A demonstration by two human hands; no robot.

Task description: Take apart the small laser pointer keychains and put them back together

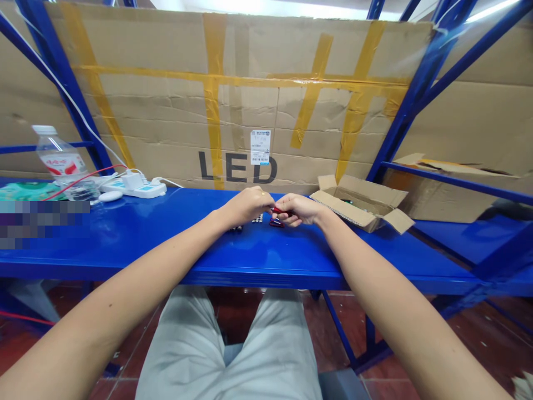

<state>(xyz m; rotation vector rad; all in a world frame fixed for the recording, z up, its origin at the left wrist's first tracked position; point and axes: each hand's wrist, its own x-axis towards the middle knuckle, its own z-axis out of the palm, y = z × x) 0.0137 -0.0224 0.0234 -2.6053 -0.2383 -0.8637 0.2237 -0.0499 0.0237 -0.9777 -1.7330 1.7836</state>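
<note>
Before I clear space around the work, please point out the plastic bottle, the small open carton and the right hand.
Plastic bottle (64,164): head view, on its printed label.
Small open carton (356,216): head view, on its near side.
Right hand (298,209): head view, middle of the hand.

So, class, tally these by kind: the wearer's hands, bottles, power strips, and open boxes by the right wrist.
Left hand and right hand: 2
Bottle: 1
Power strip: 1
Open box: 1
Total: 5

We're in a workshop/stockrm, it seems: blue metal bench (266,253) across mid-frame, 1 big taped "LED" carton (166,111) behind, rack posts (403,116) upper L & R, open box (348,213) at R.
</note>
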